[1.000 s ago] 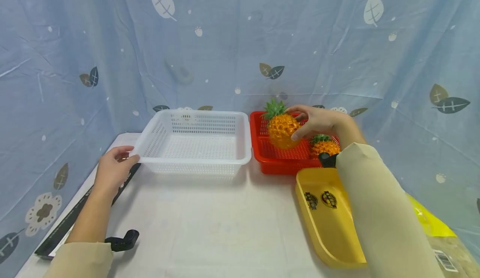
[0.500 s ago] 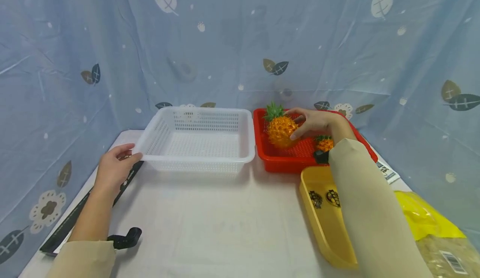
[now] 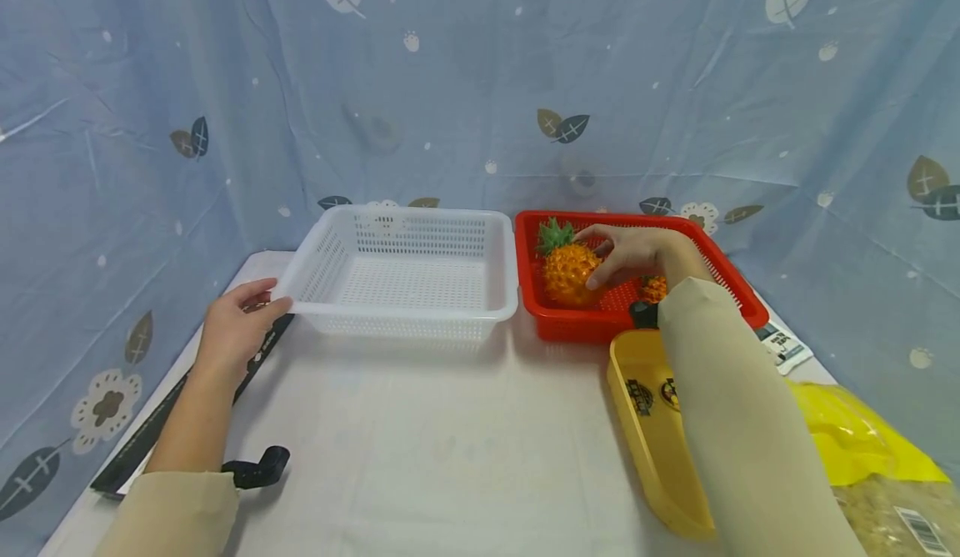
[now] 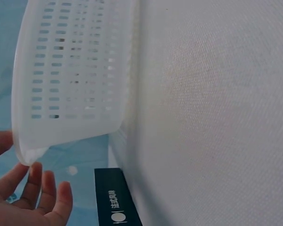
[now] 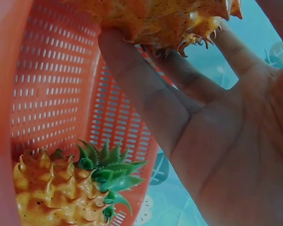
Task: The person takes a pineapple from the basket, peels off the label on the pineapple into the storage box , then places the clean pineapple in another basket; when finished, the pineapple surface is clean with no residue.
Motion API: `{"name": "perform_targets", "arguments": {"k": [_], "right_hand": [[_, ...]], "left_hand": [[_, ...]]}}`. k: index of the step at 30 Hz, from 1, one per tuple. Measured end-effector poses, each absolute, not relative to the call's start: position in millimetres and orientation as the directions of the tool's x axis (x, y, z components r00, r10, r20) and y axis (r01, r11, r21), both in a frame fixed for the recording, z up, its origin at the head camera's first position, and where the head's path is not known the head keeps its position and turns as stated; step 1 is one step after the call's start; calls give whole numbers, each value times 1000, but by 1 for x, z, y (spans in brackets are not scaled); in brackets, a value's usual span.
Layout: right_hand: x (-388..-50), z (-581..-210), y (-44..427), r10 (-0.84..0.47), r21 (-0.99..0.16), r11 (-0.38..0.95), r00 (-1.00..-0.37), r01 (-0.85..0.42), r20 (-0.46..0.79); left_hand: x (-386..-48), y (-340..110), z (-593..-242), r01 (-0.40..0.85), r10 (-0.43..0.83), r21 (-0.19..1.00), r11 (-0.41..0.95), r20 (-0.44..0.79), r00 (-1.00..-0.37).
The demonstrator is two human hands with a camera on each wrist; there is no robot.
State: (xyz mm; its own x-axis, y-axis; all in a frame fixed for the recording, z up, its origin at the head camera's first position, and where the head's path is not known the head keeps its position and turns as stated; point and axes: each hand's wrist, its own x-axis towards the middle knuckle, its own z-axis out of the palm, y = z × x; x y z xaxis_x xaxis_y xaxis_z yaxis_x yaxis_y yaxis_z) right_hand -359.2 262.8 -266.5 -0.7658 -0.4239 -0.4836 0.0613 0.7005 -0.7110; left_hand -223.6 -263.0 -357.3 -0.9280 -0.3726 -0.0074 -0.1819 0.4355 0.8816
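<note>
At the left, my left hand (image 3: 234,323) pinches the near-left corner of a white plastic basket (image 3: 405,313) between thumb and fingers. The left wrist view shows the thumb and a fingertip at the basket's rim (image 4: 20,136). My right hand (image 3: 637,250) holds an orange pineapple (image 3: 567,273) with green leaves, down within the left part of a red basket (image 3: 577,328). Whether that pineapple touches the basket floor cannot be told. A second pineapple (image 5: 56,188) lies in the red basket, partly hidden by my right wrist in the head view.
A yellow tray (image 3: 637,440) stands in front of the red basket, partly under my right sleeve. Further right lies a yellow-topped bag (image 3: 862,440), and a small packet (image 3: 783,348) sits behind it. A long black box (image 3: 142,444) runs along the left edge. A patterned curtain (image 3: 480,82) hangs behind.
My right hand has lowered the pineapple from above the red basket's rim down into it. My left hand keeps its hold on the white basket. The head view has shifted slightly.
</note>
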Motion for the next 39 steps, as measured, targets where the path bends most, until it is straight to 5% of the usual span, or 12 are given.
{"name": "perform_targets", "arguments": {"k": [28,39], "right_hand": [[-362,-274,247,-322,-544,829,-683,132,-656],[-362,-268,246,-237,-458,877,-698,145,-676]], "left_hand": [[-223,-263,-355,-188,-376,879,437,-12,-927],[-224,-264,-355,-186,-377,877,442,-7,-926]]}}
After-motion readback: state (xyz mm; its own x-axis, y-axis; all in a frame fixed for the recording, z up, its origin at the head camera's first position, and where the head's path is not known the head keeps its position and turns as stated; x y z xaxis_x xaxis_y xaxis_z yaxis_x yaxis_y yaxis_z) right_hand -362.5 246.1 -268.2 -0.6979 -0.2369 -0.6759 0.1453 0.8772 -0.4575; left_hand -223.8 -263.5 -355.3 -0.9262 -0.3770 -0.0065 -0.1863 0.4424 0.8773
